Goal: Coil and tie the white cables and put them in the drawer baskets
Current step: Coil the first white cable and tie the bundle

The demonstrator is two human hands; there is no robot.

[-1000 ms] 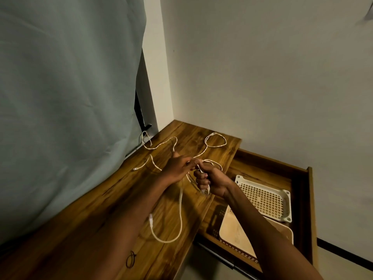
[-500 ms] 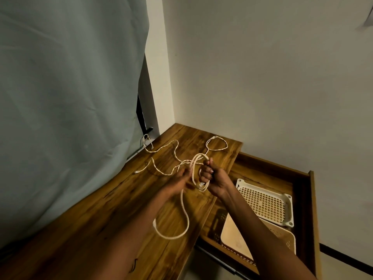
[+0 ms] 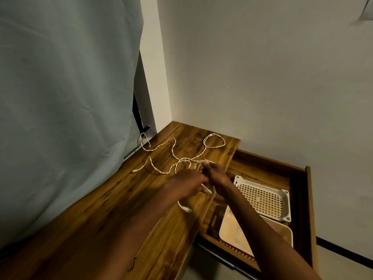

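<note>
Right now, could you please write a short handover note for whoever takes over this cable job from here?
Right hand: grips a few loops of the white cable at the desk's front edge.
Left hand: on the same cable beside it; grip blurred.
Most of the cable lies loose across the wooden desk, one plug end hanging below the hands.
Drawer open; white basket and beige basket hold no cable.
Done: coil started.
Left: finish coiling, tie, place in a basket.
</note>
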